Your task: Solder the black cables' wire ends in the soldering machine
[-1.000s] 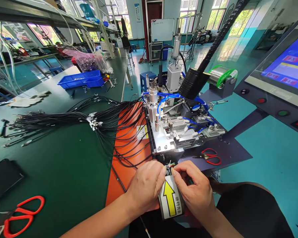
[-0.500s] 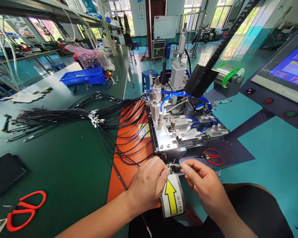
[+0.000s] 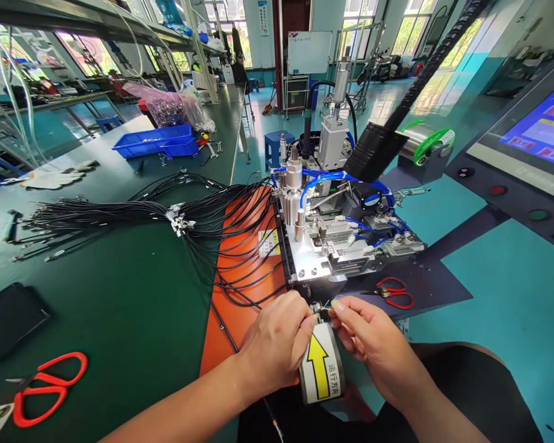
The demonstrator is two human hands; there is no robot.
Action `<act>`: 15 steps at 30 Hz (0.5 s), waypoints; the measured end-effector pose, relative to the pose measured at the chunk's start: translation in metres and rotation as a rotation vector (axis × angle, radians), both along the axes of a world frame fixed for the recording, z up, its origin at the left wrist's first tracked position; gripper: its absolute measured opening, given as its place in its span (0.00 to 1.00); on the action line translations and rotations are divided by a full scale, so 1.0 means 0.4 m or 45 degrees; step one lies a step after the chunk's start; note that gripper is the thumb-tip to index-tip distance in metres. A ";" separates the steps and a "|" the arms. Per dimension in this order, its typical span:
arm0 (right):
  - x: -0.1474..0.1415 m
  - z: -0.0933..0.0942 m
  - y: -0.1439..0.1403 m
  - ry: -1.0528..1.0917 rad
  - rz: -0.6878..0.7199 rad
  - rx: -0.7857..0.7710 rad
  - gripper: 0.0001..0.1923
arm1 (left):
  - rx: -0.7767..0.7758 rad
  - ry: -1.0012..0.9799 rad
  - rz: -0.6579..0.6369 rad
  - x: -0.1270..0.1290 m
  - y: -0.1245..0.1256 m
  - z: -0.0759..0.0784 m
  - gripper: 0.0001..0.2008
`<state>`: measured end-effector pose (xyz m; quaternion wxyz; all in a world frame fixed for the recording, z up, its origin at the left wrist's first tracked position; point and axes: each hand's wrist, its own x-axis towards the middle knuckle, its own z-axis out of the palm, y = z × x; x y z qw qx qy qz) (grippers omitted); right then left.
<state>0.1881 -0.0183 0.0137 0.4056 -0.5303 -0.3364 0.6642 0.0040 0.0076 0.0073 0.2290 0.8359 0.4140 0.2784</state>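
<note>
My left hand (image 3: 277, 341) pinches the end of a black cable just in front of the metal machine (image 3: 332, 240), above a grey block with a yellow arrow label (image 3: 320, 366). My right hand (image 3: 373, 341) pinches the thin coloured wires (image 3: 324, 306) that stick out of that cable end. Both hands meet at the machine's front edge. The cable runs down out of view under my left hand.
A bundle of black cables (image 3: 120, 215) lies across the green bench and the orange mat (image 3: 240, 289). Red scissors (image 3: 41, 387) lie at the near left, small red snips (image 3: 394, 292) right of the machine. A blue tray (image 3: 154, 141) stands far back; a touchscreen panel (image 3: 530, 141) is at right.
My right hand pulled away to the right from the cable end, then came back to pinch the wires. My left hand stayed in place.
</note>
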 end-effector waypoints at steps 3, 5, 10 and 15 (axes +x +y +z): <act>0.002 0.001 0.002 -0.078 0.055 0.029 0.22 | -0.011 0.006 0.007 0.000 0.000 0.001 0.09; 0.008 -0.001 0.003 -0.183 0.092 0.094 0.21 | -0.025 0.009 0.007 0.000 -0.002 0.000 0.10; 0.022 -0.001 0.017 -0.584 0.194 0.364 0.17 | 0.046 0.046 0.033 0.001 -0.006 -0.007 0.11; 0.020 -0.008 0.032 -0.759 0.218 0.531 0.16 | 0.132 0.074 0.064 0.003 -0.006 -0.010 0.13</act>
